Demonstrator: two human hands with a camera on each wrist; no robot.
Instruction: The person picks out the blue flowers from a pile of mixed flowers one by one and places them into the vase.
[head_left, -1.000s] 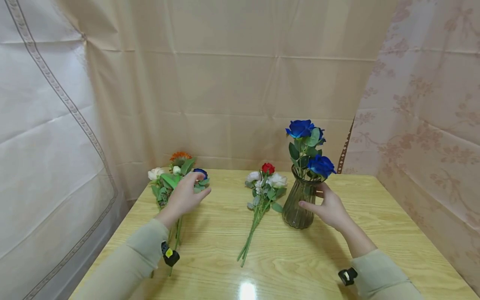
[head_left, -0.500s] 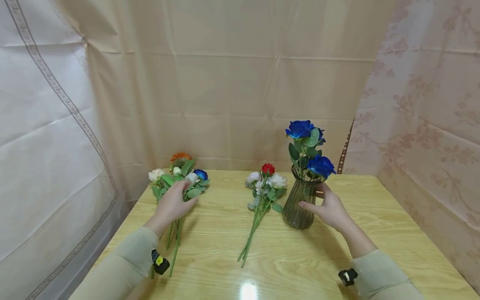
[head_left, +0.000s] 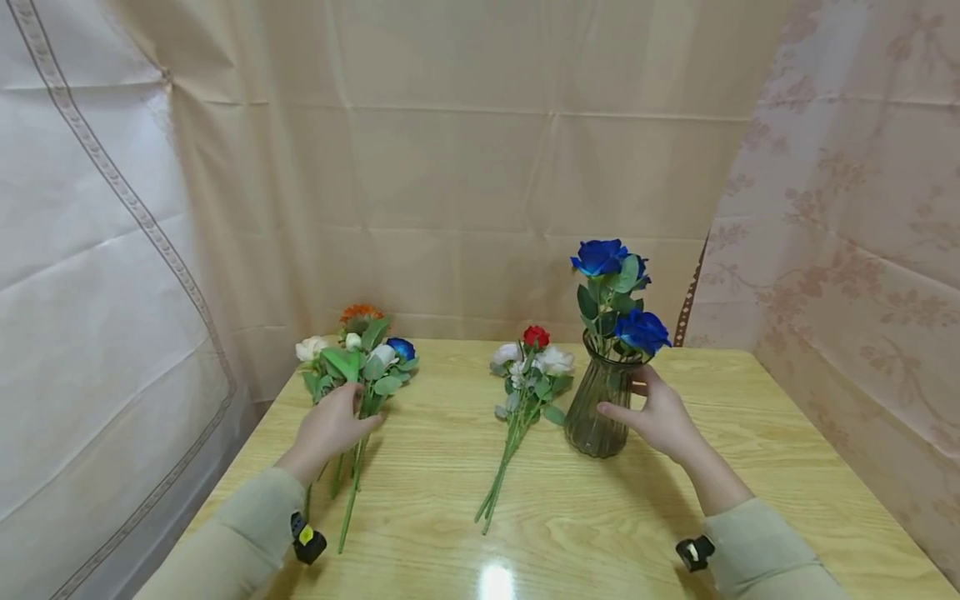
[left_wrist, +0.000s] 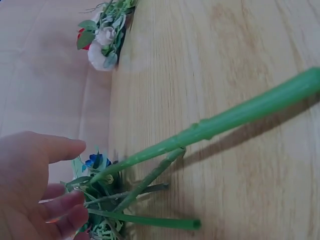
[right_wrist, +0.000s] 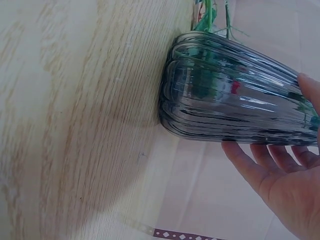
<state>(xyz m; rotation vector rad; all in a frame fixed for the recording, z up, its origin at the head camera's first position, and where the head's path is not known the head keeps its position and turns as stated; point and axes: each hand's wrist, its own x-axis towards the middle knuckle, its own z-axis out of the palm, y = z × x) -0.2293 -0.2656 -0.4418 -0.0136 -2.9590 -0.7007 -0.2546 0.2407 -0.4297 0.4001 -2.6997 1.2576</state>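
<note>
My left hand (head_left: 330,427) is at the stems of the left bunch of artificial flowers (head_left: 382,357), thumb and fingers apart. In the left wrist view a thick green stem (left_wrist: 200,131) runs out past the gap between thumb and fingers; whether the fingertips touch any stem is unclear. The bunch has white blooms, an orange flower (head_left: 361,313) and a blue rose (head_left: 402,348). My right hand (head_left: 660,421) holds a ribbed, smoky glass vase (head_left: 596,412), thumb on one side and fingers on the other. It stands upright with several blue roses (head_left: 642,332) in it.
Between the hands lies another bunch with white flowers (head_left: 555,361), a red rose (head_left: 536,337) and long green stems (head_left: 502,471). The wooden table (head_left: 570,533) ends at a beige curtain (head_left: 450,183) behind; more cloth hangs on both sides.
My left hand has drawn back from near the blue rose, leftward and down to the stems of the left bunch. My right hand and the vase have stayed put.
</note>
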